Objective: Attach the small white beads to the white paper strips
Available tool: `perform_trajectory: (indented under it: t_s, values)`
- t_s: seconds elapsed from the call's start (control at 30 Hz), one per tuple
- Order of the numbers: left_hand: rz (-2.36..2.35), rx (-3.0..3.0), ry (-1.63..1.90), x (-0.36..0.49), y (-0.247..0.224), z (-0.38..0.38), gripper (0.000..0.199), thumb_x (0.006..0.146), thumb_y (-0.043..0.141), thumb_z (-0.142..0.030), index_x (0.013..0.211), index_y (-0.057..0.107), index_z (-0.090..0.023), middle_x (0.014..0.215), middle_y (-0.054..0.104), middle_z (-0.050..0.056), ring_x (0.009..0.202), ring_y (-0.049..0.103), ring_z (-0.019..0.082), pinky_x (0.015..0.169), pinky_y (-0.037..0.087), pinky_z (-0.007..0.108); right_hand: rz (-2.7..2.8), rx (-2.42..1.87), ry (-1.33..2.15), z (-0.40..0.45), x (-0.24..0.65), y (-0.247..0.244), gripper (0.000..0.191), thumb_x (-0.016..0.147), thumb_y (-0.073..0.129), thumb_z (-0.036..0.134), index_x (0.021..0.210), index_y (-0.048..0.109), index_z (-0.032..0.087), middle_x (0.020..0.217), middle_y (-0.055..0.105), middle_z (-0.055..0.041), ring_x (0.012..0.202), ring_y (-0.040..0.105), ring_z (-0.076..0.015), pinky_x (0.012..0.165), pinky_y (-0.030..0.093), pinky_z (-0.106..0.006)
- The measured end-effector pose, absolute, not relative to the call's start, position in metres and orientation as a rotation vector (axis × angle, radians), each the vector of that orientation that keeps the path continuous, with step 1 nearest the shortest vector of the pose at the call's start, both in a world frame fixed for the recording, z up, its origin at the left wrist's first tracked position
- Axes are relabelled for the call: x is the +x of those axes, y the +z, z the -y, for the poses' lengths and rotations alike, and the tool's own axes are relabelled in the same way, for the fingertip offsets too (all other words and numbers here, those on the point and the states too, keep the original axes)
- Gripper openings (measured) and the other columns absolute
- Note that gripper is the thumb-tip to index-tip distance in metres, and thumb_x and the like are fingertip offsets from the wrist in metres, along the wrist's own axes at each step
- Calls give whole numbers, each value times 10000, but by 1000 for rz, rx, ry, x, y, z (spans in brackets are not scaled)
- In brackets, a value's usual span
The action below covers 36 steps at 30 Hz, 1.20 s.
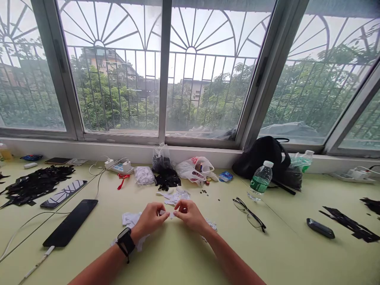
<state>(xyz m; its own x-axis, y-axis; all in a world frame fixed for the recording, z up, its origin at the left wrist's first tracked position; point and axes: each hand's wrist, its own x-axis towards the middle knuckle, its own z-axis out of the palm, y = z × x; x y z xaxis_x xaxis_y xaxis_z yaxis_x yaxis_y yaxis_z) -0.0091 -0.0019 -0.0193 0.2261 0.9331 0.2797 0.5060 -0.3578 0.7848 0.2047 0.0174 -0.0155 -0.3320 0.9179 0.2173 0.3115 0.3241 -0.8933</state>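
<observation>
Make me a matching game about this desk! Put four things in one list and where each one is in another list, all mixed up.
Things:
1. watch
2. water bottle
3. glasses
4. small white piece

Places:
A. pinched between the left hand and right hand
B. standing in front of the black bag
C. lying on the table, right of the hands
D. around the left wrist

Pairs: 1-D, 2-B, 3-C, 4-A

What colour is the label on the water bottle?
Green, best seen in the head view, on the clear plastic water bottle's label.
</observation>
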Motion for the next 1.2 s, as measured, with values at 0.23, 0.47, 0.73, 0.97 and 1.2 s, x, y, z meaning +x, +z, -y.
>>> perform_trajectory:
  t_s: [0.23, 0.47, 0.73, 0.97, 1.2]
  values:
    - [-1383, 1997, 984, -8, -24, 2, 283, 813, 649, -385, 637, 627, -163, 601, 565, -6, 598, 462, 147, 552, 252, 267, 1871, -1145, 962, -15, 203, -15, 89, 737, 719, 212, 811, 696, 168, 610, 542, 45, 595, 498, -125, 557, 370, -227]
    - [-1410, 1978, 966, -6, -20, 6, 259, 790, 638, -364, 620, 606, -171, 599, 564, -6, 597, 453, 148, 553, 243, 275, 1919, -1157, 896, -15, 201, -17, 65, 748, 710, 194, 810, 700, 176, 637, 582, 31, 621, 519, -136, 583, 394, -234]
    - [-1436, 2000, 917, -5, -17, 6, 191, 777, 642, -314, 644, 636, -176, 610, 593, 5, 613, 497, 164, 556, 267, 274, 1988, -1188, 805, -16, 200, -23, 57, 763, 719, 202, 814, 707, 181, 659, 610, 18, 638, 545, -146, 605, 411, -240]
    - [-1268, 2096, 1084, -6, -10, 14, 223, 808, 663, -240, 1013, 751, -237, 1021, 697, 79, 925, 616, 253, 817, 468, 336, 2025, -1163, 713, -14, 203, -21, 47, 820, 661, 199, 834, 702, 181, 743, 672, -8, 648, 569, -151, 617, 435, -248]
    - [-1198, 2187, 1007, -4, -9, 16, 100, 851, 714, -300, 886, 794, -251, 1014, 687, 101, 1017, 579, 298, 899, 455, 397, 2014, -1136, 596, -18, 207, -19, 91, 875, 618, 213, 820, 683, 181, 810, 685, -32, 719, 598, -168, 637, 454, -255]
